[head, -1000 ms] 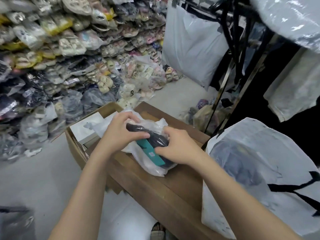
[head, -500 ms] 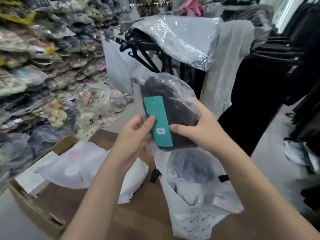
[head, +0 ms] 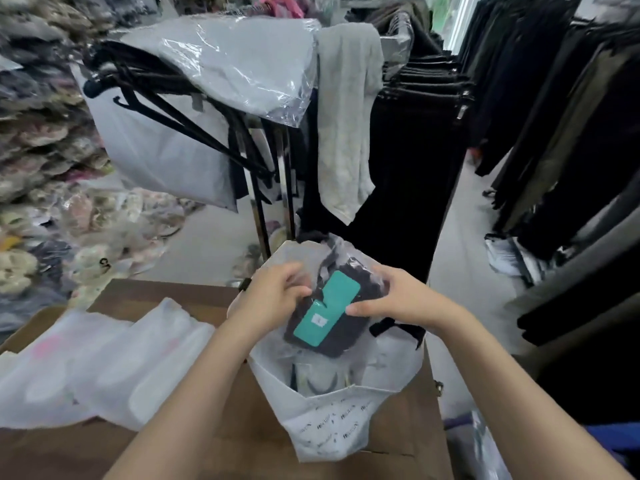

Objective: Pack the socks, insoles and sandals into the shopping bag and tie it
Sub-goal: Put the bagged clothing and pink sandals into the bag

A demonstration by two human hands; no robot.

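- Both your left hand point(head: 273, 299) and right hand point(head: 398, 299) grip the clear-wrapped dark socks with teal card point(head: 329, 313) over the white printed shopping bag point(head: 329, 431).
- Two white pouches point(head: 104, 368) wait on the brown surface point(head: 166, 292); tying remains.

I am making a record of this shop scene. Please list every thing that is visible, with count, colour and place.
clear plastic packet of dark socks with teal card: one, black and teal, held over the bag mouth
white printed shopping bag: one, white, open on the table edge
white flat plastic packets: at least two, white, on the table at left
brown wooden table: one, brown, below
grey garment: one, grey, over the rack
left hand: on the packet
right hand: on the packet
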